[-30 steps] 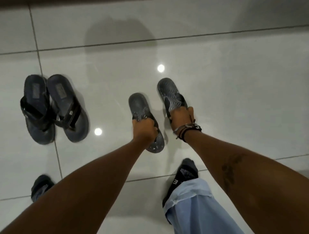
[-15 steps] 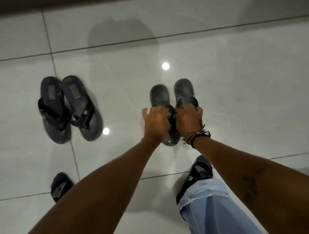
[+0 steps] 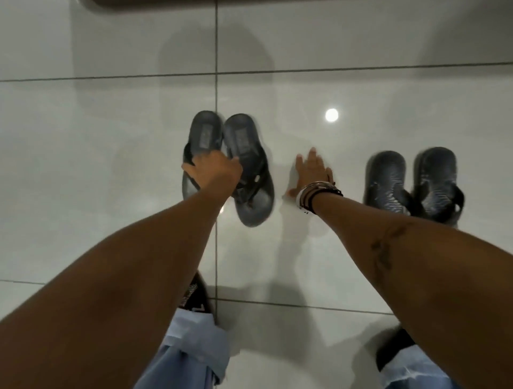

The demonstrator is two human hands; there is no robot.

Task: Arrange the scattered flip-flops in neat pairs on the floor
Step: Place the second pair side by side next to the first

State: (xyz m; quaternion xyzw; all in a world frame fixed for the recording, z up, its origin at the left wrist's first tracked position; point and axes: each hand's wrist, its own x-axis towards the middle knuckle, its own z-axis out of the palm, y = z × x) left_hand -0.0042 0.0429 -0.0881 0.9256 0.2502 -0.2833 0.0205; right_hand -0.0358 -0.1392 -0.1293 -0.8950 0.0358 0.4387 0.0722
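Note:
Two dark flip-flops with grey logo patches lie side by side at centre: the left one (image 3: 204, 136) and the right one (image 3: 249, 172), which is angled slightly outward at the heel. My left hand (image 3: 213, 173) rests on their straps, fingers curled over the left one's strap. My right hand (image 3: 312, 173), with bracelets at the wrist, hovers flat and spread over bare floor between the two pairs, holding nothing. At the right sits a neat pair of dark patterned flip-flops (image 3: 388, 180), (image 3: 435, 180), apart from both hands.
Glossy white floor tiles (image 3: 111, 166) with grey grout lines. A ceiling-light reflection (image 3: 331, 114) shines on the floor. My dark-socked feet (image 3: 197, 300), (image 3: 394, 347) and light blue trouser legs (image 3: 194, 352) are at the bottom. A dark edge (image 3: 155, 2) runs along the top.
Both hands have let go of the patterned pair, which now lies together at the right. My view and hands shifted left; my left hand now rests on the logo pair.

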